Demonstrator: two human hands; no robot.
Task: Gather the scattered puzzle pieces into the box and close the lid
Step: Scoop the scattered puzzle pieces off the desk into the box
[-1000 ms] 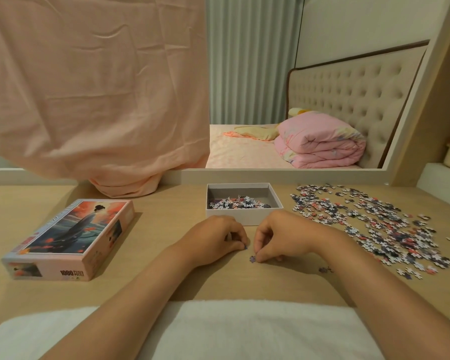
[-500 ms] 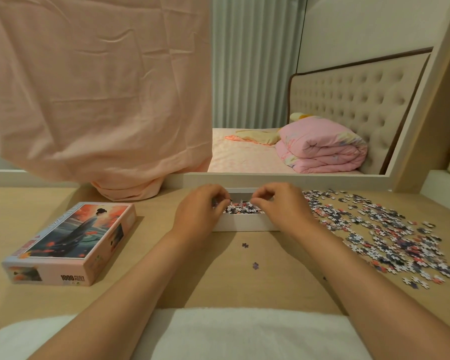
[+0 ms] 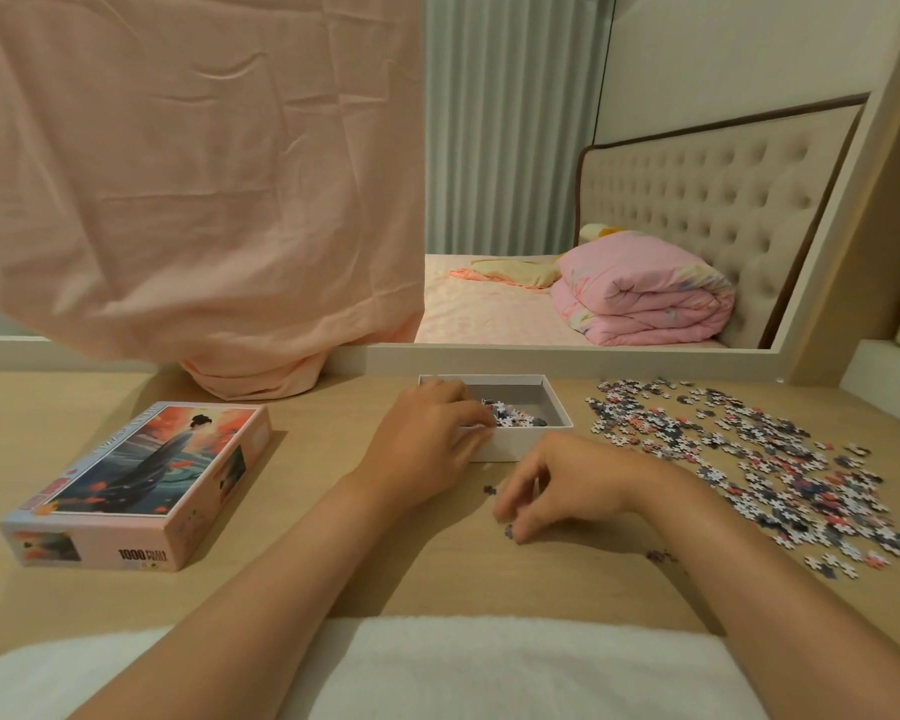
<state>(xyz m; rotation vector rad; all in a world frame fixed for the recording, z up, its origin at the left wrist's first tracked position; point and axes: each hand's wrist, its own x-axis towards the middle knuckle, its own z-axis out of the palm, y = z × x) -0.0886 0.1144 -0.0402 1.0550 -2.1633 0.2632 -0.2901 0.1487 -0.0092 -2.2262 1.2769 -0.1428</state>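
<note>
Wood-grain table (image 3: 302, 563) fills the lower view, with a peach cloth (image 3: 193, 174) hanging over its far left edge and a framed mirror (image 3: 697, 148) behind showing a bed with a folded pink duvet (image 3: 640, 298). White fabric (image 3: 489, 667) lies along the near edge under both forearms. On the left of the table sits the lid (image 3: 141, 480), picture side up, well apart from the box (image 3: 557, 407). To the right a wide scatter of puzzle pieces (image 3: 749, 459) spreads across the wood, beginning just beside the box. The box, an open white tray, stands at the far middle of the table with a small heap of pieces inside. The left hand (image 3: 427, 439) reaches over its near left corner, fingers curled down towards that heap; whether they hold any pieces cannot be told. The right hand (image 3: 567, 485) hovers low in front of the box, fingers bent downward with the tips at a dark loose piece (image 3: 509, 531); blur hides whether it is pinched. Another single piece (image 3: 489, 489) lies just left of that hand, and a third piece (image 3: 658, 556) lies beside the right forearm.
</note>
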